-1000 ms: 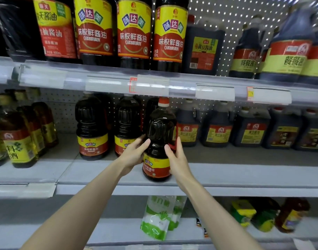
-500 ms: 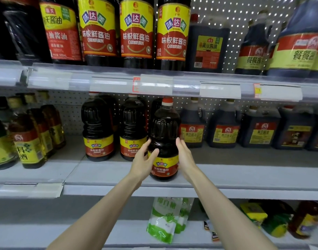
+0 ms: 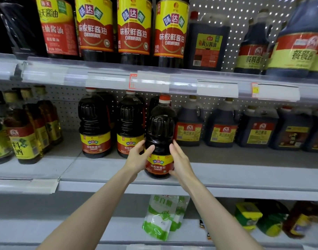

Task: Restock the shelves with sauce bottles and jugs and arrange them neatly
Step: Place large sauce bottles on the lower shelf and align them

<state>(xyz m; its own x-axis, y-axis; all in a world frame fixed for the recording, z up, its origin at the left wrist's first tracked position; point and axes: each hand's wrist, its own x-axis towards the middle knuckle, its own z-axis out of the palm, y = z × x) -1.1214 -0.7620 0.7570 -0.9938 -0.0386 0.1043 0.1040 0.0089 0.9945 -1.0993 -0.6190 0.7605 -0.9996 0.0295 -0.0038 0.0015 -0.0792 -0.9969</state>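
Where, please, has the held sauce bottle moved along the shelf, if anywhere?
No real move: the sauce bottle keeps its gap from the matching bottle on its left.

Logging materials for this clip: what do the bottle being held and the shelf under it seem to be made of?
Bottle: looks like clear glossy plastic, with moulded ribs, highlights and dark sauce showing through; red cap, probably plastic. Shelf: likely painted metal, a flat matte grey surface, though the finish alone doesn't settle it.

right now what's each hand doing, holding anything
Left hand: closed on the left side of the soy sauce bottle.
Right hand: pressed flat against the bottle's right side, fingers extended.
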